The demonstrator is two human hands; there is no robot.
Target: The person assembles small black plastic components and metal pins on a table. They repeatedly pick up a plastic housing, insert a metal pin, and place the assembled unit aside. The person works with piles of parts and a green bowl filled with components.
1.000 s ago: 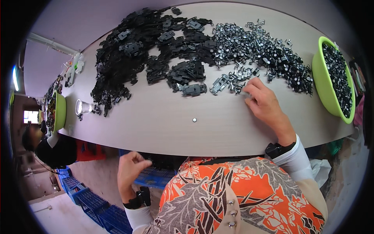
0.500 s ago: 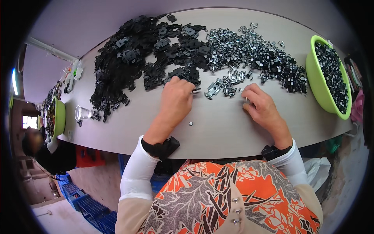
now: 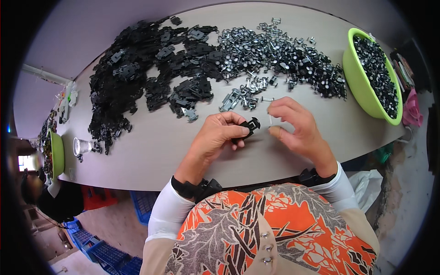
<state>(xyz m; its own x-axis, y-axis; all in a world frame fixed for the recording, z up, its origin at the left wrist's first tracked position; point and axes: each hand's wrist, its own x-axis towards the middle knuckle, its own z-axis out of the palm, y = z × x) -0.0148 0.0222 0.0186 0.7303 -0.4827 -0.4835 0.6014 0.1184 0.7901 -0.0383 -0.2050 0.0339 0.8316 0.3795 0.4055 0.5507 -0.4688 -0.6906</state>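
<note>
My left hand (image 3: 219, 133) grips a black plastic toy car chassis (image 3: 250, 127) between thumb and fingers, its free end pointing right. Just right of it, my right hand (image 3: 293, 123) pinches a small wheel axle (image 3: 270, 120), whose pale rod spans from fingertip to thumb. Beyond the hands lies a heap of loose wheel axles (image 3: 275, 55); a smaller cluster of axles (image 3: 250, 94) sits nearer. At the left spreads a large pile of black chassis (image 3: 119, 82), with a small stack of chassis (image 3: 190, 94) close to my left hand.
A green basin (image 3: 350, 68) full of black wheel pieces stands on the table's right end. Toward the left edge, a clear cup (image 3: 81, 146) lies on its side. Another person (image 3: 57, 201) sits at the far left near a second green basin (image 3: 57, 156). Blue crates (image 3: 107, 252) stand below.
My left hand has come away from the chassis stack toward me, now with a chassis in it. My right hand has shifted slightly left, bringing the axle close to it. The whole view has shifted.
</note>
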